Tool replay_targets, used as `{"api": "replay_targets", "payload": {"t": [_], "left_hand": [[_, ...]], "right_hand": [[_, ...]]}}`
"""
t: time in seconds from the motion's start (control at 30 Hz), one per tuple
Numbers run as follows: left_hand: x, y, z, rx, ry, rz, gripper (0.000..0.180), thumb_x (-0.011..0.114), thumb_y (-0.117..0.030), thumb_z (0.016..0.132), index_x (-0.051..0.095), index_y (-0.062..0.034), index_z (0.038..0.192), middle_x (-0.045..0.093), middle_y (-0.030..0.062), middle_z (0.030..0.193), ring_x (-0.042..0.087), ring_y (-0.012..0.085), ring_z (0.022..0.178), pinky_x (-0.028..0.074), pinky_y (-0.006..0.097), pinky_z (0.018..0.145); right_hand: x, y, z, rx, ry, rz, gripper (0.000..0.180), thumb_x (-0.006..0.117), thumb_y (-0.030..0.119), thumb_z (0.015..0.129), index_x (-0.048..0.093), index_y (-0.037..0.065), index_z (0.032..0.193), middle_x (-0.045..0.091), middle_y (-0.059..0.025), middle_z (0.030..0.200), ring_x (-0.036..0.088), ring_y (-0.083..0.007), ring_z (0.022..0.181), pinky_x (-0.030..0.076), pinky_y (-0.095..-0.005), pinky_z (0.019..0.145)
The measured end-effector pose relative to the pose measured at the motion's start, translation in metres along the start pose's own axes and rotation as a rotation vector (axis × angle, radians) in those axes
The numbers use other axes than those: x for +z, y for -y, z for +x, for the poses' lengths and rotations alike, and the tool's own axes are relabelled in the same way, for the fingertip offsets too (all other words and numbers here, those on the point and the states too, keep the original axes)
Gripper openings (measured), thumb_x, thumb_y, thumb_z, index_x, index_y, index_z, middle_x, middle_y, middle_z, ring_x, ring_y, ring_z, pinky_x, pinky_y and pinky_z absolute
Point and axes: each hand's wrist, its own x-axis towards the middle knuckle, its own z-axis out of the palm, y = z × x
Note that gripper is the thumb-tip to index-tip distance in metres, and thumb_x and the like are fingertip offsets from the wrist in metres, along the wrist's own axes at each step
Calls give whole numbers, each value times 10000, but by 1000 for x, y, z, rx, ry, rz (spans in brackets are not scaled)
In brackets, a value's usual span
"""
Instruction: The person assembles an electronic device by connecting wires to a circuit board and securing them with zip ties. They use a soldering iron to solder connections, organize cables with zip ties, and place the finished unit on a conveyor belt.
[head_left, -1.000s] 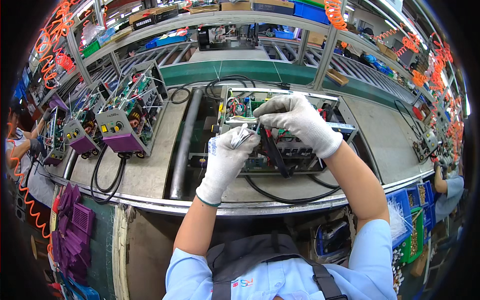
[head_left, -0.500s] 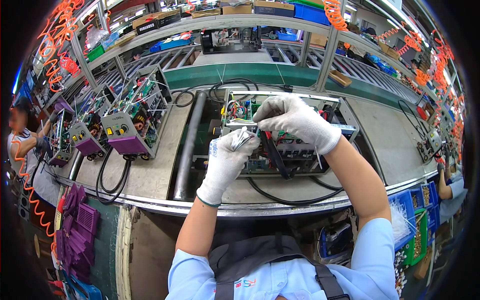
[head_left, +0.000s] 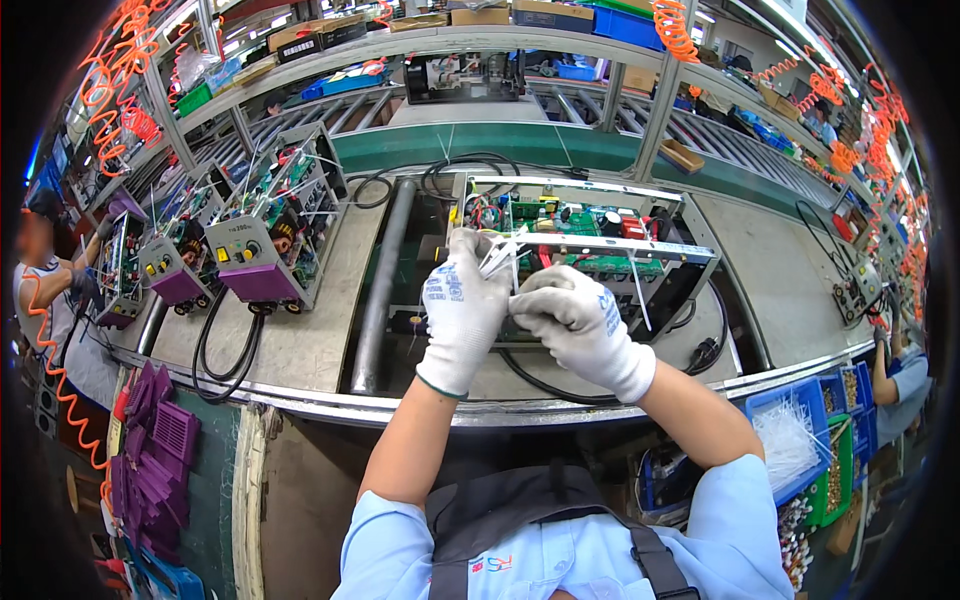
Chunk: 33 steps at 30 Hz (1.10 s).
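An open metal chassis [head_left: 690, 240] with green circuit boards and coloured wires lies on the bench before me. At its near left side, my left hand [head_left: 462, 310], in a white knit glove, is closed round a small bunch of white cable ties [head_left: 508, 252] that fan out above the fingers. My right hand [head_left: 575, 320], gloved alike, is beside it with fingertips pinched together, close to the left fingers. What the right fingertips hold is hidden. Another white cable tie [head_left: 640, 292] stands out from the chassis' near side, right of my hands.
Several similar units with purple-trimmed front panels [head_left: 258, 284] stand at left, a black cable [head_left: 200, 362] hanging from one. A roller [head_left: 372, 300] lies left of the chassis. Bins of cable ties [head_left: 790, 445] and small parts sit lower right. Co-workers are at both sides.
My right hand has come down from above the chassis to beside my left hand. The black cable once over the chassis now lies at its right. The white ties fan out more visibly.
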Motion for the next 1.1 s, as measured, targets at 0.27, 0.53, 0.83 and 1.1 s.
{"api": "replay_targets", "payload": {"t": [0.27,0.53,0.83,1.1], "left_hand": [[-27,11,-19,-186,218,-633,188,559,-209,990,602,-28,1016,502,-40,627,462,40,536,368,204,507],[-57,11,-46,-145,565,-25,268,548,-250,967,601,-13,1080,606,70,707,564,144,602,474,309,589],[-84,7,-34,129,177,145,245,538,25,846,670,-38,1042,683,91,888,655,192,803,506,289,786],[-88,-14,-31,-126,633,-249,165,645,-70,890,692,6,1029,693,35,806,600,61,751,482,245,697]], "right_hand": [[27,5,3,501,-19,120,48,587,22,889,567,22,932,599,-173,761,626,-325,712,482,-377,628],[0,16,-4,369,41,742,340,676,45,878,612,30,1211,661,14,874,485,-11,642,424,-183,562],[-44,37,-12,638,-245,456,125,629,78,931,670,18,1032,651,6,843,569,-16,645,415,-168,519],[-16,18,12,110,75,278,168,658,-49,846,661,-9,1009,690,-98,945,669,-158,862,531,-284,787]]}}
